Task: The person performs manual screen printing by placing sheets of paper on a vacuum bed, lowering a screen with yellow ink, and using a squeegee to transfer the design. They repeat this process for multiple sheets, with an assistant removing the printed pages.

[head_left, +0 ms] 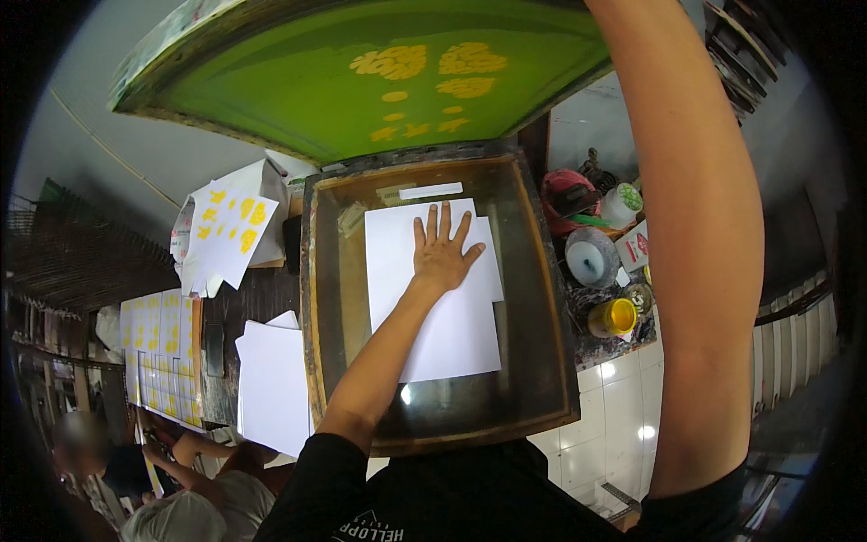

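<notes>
My left hand lies flat with its fingers spread on a white sheet of paper. The edge of another white sheet shows at the right from beneath it. Both rest on the dark, glossy bed of a wooden-framed printing table. Above the far side, a green printing screen with yellow open shapes is tilted up. My right forearm stretches up past the screen's right end; the right hand is out of the picture, so its hold cannot be seen.
White paper is stacked at the left, near printed sheets with yellow shapes and a rack of yellow prints. At the right stand a yellow paint jar and a whitish tub. Another person sits at the lower left.
</notes>
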{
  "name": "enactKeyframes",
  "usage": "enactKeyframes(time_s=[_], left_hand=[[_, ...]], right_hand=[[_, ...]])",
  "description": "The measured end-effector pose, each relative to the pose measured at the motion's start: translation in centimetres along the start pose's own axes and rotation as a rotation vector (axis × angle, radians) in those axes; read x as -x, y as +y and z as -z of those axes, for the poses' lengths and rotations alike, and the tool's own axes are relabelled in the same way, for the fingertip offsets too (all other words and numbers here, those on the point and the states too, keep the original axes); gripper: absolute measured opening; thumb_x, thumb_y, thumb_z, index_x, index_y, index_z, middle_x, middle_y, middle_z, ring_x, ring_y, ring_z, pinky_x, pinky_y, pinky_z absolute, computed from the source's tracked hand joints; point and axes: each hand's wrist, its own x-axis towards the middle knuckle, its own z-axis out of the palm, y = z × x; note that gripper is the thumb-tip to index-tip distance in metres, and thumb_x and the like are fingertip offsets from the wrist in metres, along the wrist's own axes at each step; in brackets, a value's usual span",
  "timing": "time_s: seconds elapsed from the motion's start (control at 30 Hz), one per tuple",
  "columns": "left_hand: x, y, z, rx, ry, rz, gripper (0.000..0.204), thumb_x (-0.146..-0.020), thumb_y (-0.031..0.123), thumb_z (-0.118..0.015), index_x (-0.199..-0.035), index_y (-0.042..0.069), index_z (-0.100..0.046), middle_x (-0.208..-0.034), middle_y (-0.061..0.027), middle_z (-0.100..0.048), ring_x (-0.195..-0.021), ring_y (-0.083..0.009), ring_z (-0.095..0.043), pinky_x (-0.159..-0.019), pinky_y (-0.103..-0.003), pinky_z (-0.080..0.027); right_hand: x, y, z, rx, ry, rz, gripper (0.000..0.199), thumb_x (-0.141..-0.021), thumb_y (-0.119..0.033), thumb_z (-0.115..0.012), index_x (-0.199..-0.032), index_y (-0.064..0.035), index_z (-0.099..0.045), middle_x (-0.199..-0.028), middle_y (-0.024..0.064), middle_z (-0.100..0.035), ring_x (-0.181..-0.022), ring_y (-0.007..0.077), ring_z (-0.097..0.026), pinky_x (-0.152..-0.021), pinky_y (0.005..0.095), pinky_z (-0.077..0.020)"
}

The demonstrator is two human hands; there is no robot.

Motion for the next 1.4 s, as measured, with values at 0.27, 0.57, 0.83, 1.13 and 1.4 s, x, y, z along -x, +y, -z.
enactKeyframes(time_s=[0.27,0.57,0.83,1.13,1.4], left_hand=[[-3.6,0.0,1.5,-0.040,-0.078,0.060,0.081,-0.102,0.072,-0.026,-0.167,0.025,-0.017,-0.173,-0.0181,-0.006,-0.159,-0.0394,0.000,-0.125,-0.062,0.001],[8.6,0.5,13.4,1.314,0.426,-0.158,0.059,-0.107,0.037,-0.054,-0.150,-0.002,-0.045,-0.149,-0.0254,-0.053,-0.134,-0.0333,-0.056,-0.114,-0.041,-0.040],[33.0,1.0,9.9,1.866,0.054,0.387,0.037,-0.099,0.028,-0.066,-0.101,-0.010,-0.067,-0.105,-0.0310,-0.073,-0.090,-0.0360,-0.075,-0.096,-0.054,-0.053],[35.3,1.5,0.4,2.292,-0.048,0.880,0.027,-0.099,0.012,-0.059,-0.112,-0.011,-0.060,-0.118,-0.0281,-0.069,-0.104,-0.0332,-0.070,-0.091,-0.043,-0.058],[34.7,0.1,-0.6,2.294,-0.185,0.923,0.042,-0.095,0.004,-0.051,-0.127,-0.022,-0.049,-0.133,-0.0331,-0.061,-0.127,-0.0414,-0.062,-0.110,-0.050,-0.051]], right_hand=[[0.2,0.2,-0.2,-0.143,0.059,0.024,0.035,-0.093,-0.016,-0.055,-0.103,0.0119,-0.073,-0.110,0.0361,-0.068,-0.101,0.0477,-0.069,-0.091,0.0492,-0.0530],[9.4,-6.3,3.6,-0.368,-0.281,-0.436,0.024,-0.095,-0.013,-0.061,-0.110,0.0053,-0.062,-0.104,0.0246,-0.068,-0.095,0.0429,-0.064,-0.086,0.0492,-0.0496],[30.9,-8.2,-7.1,-0.373,-0.201,-0.075,0.029,-0.088,-0.008,-0.065,-0.117,-0.0037,-0.058,-0.109,0.0200,-0.063,-0.105,0.0413,-0.059,-0.092,0.0524,-0.0419],[38.9,-10.7,-16.1,-0.390,-0.842,-0.026,0.052,-0.081,-0.025,-0.081,-0.122,-0.0004,-0.058,-0.114,0.0224,-0.066,-0.112,0.0398,-0.061,-0.095,0.0519,-0.0438],[40.7,-11.7,-16.9,-0.272,-0.649,0.031,0.029,-0.084,-0.021,-0.072,-0.106,-0.0058,-0.061,-0.100,0.0170,-0.063,-0.097,0.0347,-0.061,-0.084,0.0482,-0.0436]])
